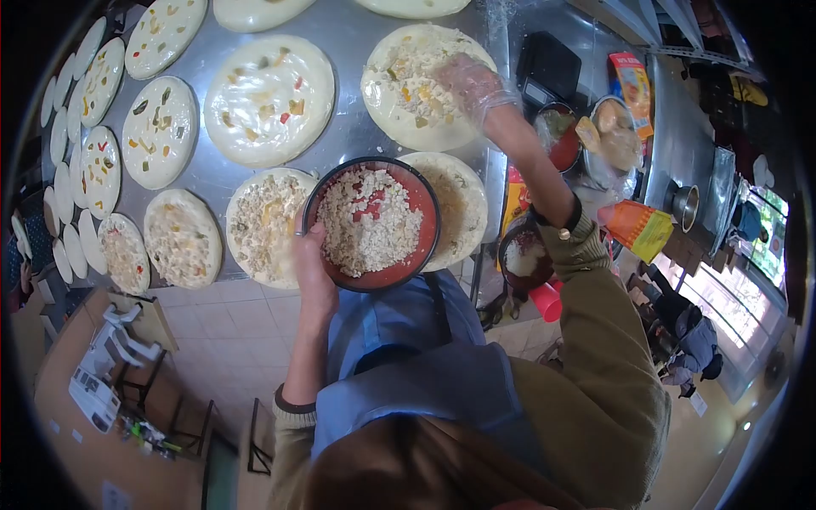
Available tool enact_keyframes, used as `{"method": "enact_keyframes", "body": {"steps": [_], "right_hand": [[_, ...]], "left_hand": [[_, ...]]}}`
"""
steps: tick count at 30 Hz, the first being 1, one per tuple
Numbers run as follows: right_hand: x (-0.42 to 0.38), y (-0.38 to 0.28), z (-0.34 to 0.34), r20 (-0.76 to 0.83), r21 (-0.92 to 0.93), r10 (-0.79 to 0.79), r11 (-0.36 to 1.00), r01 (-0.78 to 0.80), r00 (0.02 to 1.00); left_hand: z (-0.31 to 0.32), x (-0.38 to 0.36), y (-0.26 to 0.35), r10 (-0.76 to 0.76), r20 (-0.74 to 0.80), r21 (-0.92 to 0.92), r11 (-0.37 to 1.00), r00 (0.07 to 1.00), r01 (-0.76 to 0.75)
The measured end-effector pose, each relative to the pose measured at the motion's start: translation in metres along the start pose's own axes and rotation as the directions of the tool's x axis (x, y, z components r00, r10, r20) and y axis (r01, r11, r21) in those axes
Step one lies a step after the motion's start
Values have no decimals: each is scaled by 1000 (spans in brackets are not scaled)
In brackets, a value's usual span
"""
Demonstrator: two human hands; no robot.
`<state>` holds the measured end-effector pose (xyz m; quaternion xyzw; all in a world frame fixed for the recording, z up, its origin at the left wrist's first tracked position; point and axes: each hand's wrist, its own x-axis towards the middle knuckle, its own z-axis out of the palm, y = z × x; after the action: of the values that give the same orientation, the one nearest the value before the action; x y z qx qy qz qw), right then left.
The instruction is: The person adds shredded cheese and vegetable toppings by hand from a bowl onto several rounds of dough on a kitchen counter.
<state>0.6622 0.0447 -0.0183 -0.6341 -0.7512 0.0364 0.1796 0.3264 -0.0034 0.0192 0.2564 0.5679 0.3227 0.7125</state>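
At the far left, small pale dough rounds (65, 194) stood in rows along the metal table (344, 136). Next came larger rounds dotted with red, yellow and green pieces, among them a wide glossy round (269, 100). Nearer the person, a crumb-topped round (182, 238) lay beside a second topped round (262, 228). The left hand (316, 276) held a bowl (372, 224), red inside with a dark rim, at its left side; thumb at the rim, other fingers mostly hidden, spread not determinable. The bowl contained pale crumbs (361, 242), with red bottom showing through in patches. It was held at the table's near edge, overlapping the second topped round and, on its other side, a third topped round (461, 208). Beyond the bowl lay a large round (416, 85) carrying crumbs and coloured pieces. The right hand (476, 85), in a clear plastic glove, was over its right part; fingers blurred, pointing toward the topping, pinch or spread not determinable. Farther right: a black box (551, 68), a container with red contents (561, 140), a clear bag (614, 144), an orange-and-yellow packet (637, 228) and a metal pot (685, 206).
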Motion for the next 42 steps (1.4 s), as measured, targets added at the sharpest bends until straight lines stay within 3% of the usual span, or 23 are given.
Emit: {"method": "enact_keyframes", "body": {"steps": [1,4,7,10,16,19,22,25,28,31,32,35,38,42], "right_hand": [[-2,4,2,-64,-105,-108,989,101,992],[-12,12,-18,82,13,117,993,-119,990],[-12,27,-15,250,-86,322,947,-310,913],[-8,32,-29,116,214,474,846,-488,873],[-1,65,-14,105,145,385,906,-397,917],[-11,60,-13,42,138,420,896,-421,907],[-20,44,-25,85,70,412,906,-418,907],[-27,43,-27,105,158,441,878,-453,891],[-21,36,-26,88,112,397,907,-406,913],[-38,34,1,59,394,302,869,-300,952],[-42,17,-14,130,17,279,959,-284,951],[-59,6,-21,85,-13,295,955,-295,952],[-77,6,-15,40,119,203,971,-207,978],[-66,3,-24,94,145,228,960,-240,969]], "left_hand": [[7,-1,5,35,30,22,999,999,-36],[2,-2,5,2,8,-18,1000,1000,-2],[3,-2,5,-13,1,-42,999,1000,13],[11,-1,8,57,19,-5,998,998,-57],[16,-1,8,105,62,52,993,993,-109],[16,-2,7,90,46,37,995,995,-92],[19,-3,8,92,51,44,995,994,-95],[21,-5,7,107,35,52,993,994,-109],[20,-5,5,100,36,47,994,994,-101],[23,-6,8,86,53,38,995,995,-88],[24,-7,9,81,57,36,996,995,-83],[20,-7,5,107,43,45,993,993,-109],[20,-7,3,106,44,43,993,993,-108],[20,-8,1,120,47,49,991,992,-122]]}}
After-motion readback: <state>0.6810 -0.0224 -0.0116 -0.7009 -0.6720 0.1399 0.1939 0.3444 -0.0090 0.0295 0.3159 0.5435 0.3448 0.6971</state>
